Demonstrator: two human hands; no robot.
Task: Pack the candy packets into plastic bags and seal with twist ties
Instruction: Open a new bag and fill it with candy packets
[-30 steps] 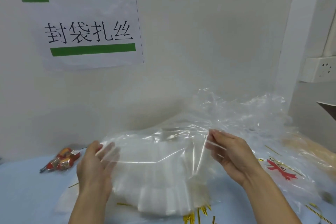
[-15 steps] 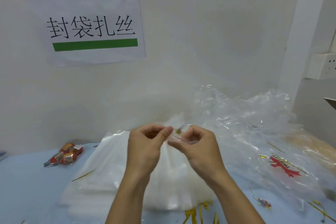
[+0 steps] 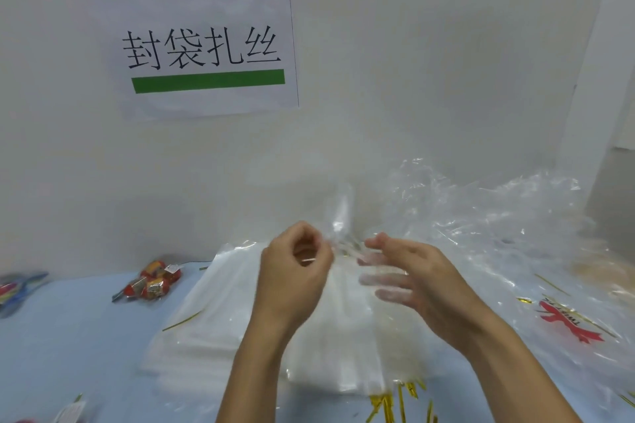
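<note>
- A clear plastic bag (image 3: 338,216) is held up between the two hands, its gathered neck standing as a thin twisted tail just above the grip.
- The neck is pinched by the left hand (image 3: 295,271), fingers curled in against the thumb; something thin and pale shows in that pinch, too small to name.
- The right hand (image 3: 412,278) is just beside the neck with fingers spread and fairly straight; part of them is seen through film, and no closed grip can be made out.
- A glint of gold at the neck, between the hands, may be a twist tie (image 3: 350,247); this cannot be told for certain.
- What the bag holds is hidden behind the hands.
- The film is judged very light, limp and slippery; a gathered neck is likely to spring open if released, so it is best taken right at the twist, below the tail.
- Below the grip a stack of flat bags (image 3: 213,330) lies on the blue table (image 3: 68,336); loose gold ties (image 3: 388,402) lie beneath the right wrist.
- A filled candy bag (image 3: 151,282) lies well to the left of the grip.
</note>
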